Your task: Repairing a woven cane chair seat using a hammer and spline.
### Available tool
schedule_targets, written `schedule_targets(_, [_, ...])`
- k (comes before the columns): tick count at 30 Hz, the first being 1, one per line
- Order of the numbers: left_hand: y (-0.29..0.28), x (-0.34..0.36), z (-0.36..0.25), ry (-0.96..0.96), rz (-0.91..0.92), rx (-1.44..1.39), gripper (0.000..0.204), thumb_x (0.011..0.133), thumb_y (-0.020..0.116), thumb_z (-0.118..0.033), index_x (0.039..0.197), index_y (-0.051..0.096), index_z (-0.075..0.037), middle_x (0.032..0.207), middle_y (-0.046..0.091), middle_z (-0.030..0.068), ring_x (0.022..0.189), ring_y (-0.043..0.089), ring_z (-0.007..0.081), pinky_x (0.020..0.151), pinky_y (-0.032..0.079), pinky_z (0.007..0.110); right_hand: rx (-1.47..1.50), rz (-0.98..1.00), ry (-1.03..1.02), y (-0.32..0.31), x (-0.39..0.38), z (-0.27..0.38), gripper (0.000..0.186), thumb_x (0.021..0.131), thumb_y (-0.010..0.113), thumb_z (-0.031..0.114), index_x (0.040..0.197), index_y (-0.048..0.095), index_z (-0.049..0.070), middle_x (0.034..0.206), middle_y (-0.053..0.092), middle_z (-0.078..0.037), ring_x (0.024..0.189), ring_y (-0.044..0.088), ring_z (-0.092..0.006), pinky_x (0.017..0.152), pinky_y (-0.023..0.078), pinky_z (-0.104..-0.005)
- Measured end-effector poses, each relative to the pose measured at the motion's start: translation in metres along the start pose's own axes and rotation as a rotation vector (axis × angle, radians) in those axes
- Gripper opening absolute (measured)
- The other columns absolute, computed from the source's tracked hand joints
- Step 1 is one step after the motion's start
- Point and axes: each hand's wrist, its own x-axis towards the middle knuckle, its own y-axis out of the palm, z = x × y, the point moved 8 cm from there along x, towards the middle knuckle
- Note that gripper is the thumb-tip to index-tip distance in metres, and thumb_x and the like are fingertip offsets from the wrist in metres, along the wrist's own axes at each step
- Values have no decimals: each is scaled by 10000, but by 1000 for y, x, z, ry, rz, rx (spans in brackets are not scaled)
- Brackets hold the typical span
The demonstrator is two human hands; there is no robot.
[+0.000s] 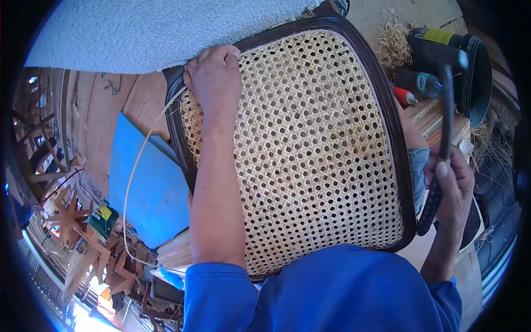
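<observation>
A cane-woven chair seat (321, 144) in a dark wooden frame (381, 119) lies before me. My left hand (215, 77) is closed over the frame's far left edge, its knuckles up; whether its fingertips also pinch something is hidden. From beside that hand a thin pale cane strip (130, 188) loops out past the frame's left side and back toward my body. On the right, my right hand (454, 177) grips a hammer (447, 119) by its dark handle. The hammer stands upright, its head raised beyond the hand, apart from the seat.
Grey-white carpet-like cloth (133, 36) covers the far left. A blue board (146, 182) leans left of the seat. Beyond the right edge are a black bucket (478, 83), a clear bottle (428, 84), a red-tipped tube (405, 96) and fibre shavings (395, 41). Wooden pieces (105, 249) crowd the lower left.
</observation>
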Motion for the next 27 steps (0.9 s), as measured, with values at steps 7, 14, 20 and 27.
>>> schedule_targets(7, [1, -1, 2, 12, -37, -50, 150, 861, 593, -243, 914, 718, -179, 1033, 662, 28, 1081, 516, 306, 1022, 302, 462, -25, 153, 76, 35, 12, 4, 394, 902, 602, 315, 1087, 567, -31, 813, 546, -8, 673, 505, -65, 617, 398, -199])
schedule_targets(14, [0, -1, -2, 5, -23, -51, 148, 866, 592, -239, 914, 715, -171, 1039, 661, 27, 1071, 518, 303, 1011, 306, 459, 17, 156, 101, 44, 22, -4, 390, 903, 609, 281, 1123, 552, -36, 807, 541, -10, 685, 502, -66, 626, 397, -200])
schedule_targets(20, [0, -1, -7, 46, -20, -43, 148, 871, 592, -242, 907, 717, -171, 1045, 659, 24, 1069, 519, 295, 1034, 282, 480, 147, 161, 159, 67, 28, 6, 448, 855, 665, 240, 1201, 551, -21, 828, 538, 15, 666, 506, -53, 599, 416, -195])
schedule_targets(27, [2, -2, -8, 46, -20, -82, 154, 871, 591, -240, 911, 721, -169, 1055, 658, 28, 1068, 527, 295, 1066, 260, 492, 314, 418, 196, 131, 38, 22, 506, 862, 652, 171, 1289, 454, -11, 833, 549, -38, 616, 561, -82, 507, 452, -219])
